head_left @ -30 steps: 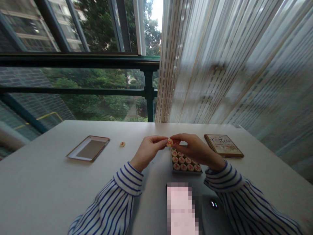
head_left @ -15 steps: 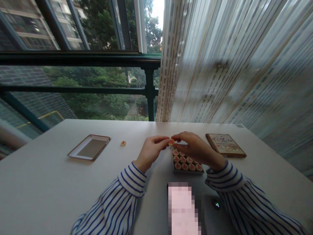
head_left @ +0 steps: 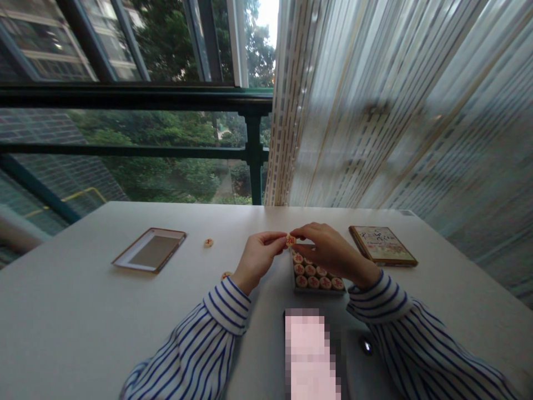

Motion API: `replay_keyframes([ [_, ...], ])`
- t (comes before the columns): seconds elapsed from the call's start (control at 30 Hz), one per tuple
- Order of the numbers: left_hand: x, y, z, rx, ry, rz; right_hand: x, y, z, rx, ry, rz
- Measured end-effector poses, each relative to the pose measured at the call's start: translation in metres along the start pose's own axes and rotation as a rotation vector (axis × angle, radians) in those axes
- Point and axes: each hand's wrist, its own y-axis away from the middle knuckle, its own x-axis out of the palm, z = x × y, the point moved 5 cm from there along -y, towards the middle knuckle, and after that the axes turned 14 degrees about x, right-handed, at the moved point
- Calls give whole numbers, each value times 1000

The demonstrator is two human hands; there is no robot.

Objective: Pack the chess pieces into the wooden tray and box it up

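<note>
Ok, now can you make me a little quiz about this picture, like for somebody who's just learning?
1. Pick one: what colour is the mark on the held piece? A: green. B: red. C: blue.
2. True or false: the right hand hides part of the tray.
3. Count: how many loose pieces show on the table, outside the tray and the hands?

Key:
1. B, red.
2. True.
3. Two: the farther piece in full view, and the nearer piece partly hidden by the left sleeve.
</note>
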Motion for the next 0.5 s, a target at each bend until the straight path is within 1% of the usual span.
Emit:
replay_keyframes([
  [0.2,0,0,4,7,-15,-1,3,0,-1,-7,4,20],
  [0.5,0,-1,6,12,-28,-17,8,-1,-5,-12,18,8],
])
